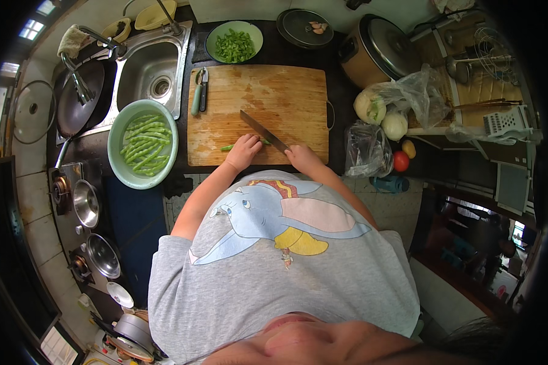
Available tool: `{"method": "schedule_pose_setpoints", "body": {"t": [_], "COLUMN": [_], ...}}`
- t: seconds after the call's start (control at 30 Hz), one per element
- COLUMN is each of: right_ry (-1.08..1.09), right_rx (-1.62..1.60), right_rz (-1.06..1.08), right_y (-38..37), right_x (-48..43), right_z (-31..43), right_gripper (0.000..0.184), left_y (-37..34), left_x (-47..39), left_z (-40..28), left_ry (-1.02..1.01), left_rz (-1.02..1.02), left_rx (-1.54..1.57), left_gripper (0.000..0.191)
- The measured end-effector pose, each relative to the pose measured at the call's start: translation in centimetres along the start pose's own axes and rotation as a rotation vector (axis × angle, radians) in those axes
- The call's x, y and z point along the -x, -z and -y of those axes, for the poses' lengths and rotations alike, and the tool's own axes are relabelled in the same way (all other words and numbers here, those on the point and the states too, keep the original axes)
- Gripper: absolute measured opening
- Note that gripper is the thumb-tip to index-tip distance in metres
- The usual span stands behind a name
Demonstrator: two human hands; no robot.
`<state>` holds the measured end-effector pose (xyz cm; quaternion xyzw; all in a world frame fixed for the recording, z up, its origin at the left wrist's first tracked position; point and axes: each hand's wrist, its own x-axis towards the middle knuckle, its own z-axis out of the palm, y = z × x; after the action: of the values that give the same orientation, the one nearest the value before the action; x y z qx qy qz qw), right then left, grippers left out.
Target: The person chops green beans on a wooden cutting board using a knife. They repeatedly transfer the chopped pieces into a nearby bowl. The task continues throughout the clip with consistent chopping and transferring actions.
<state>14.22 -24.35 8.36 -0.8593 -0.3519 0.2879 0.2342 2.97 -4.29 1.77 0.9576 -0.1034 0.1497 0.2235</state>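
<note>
On the wooden cutting board [274, 91], my left hand [244, 153] presses down a green bean [227, 148]. One end of the bean shows left of my fingers, and a bit of green shows on their right; the middle is hidden. My right hand [303, 157] grips the handle of a kitchen knife [262, 129], whose blade slants away to the upper left, close to the bean. Whole green beans [147, 145] lie in a pale green basin [113, 150] left of the board. Cut bean pieces [235, 47] fill part of a white bowl [256, 36] beyond it.
A peeler [196, 96] and a small black-handled knife [204, 91] lie at the board's left edge. The steel sink [137, 77] is at the back left. On the right stand a rice cooker [379, 50], bagged vegetables [370, 105], and a tomato [400, 161]. Garlic cloves [318, 27] rest on a lid.
</note>
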Motion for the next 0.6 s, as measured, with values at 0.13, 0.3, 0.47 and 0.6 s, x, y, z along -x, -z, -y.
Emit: {"method": "schedule_pose_setpoints", "body": {"t": [0.13, 0.3, 0.47, 0.6], "right_ry": [-0.029, -0.058, -0.051, -0.077], "right_rx": [0.021, 0.098, 0.111, 0.088], "right_rz": [0.044, 0.08, 0.105, 0.12], "right_y": [1.3, 1.8, 2.1, 1.0], "right_x": [1.6, 2.6, 2.3, 0.1], "right_z": [-0.1, 0.7, 0.9, 1.3], "right_gripper": [0.033, 0.031, 0.032, 0.032], "left_y": [0.0, -0.2, -0.2, -0.3], "left_x": [0.1, 0.0, 0.0, 0.0], "left_z": [0.1, 0.2, 0.1, 0.1], "left_ry": [0.009, -0.008, -0.006, -0.016], "left_rz": [0.02, -0.009, 0.003, -0.006], "left_rx": [-0.003, -0.019, -0.036, -0.04], "left_gripper": [0.018, 0.016, 0.016, 0.016]}}
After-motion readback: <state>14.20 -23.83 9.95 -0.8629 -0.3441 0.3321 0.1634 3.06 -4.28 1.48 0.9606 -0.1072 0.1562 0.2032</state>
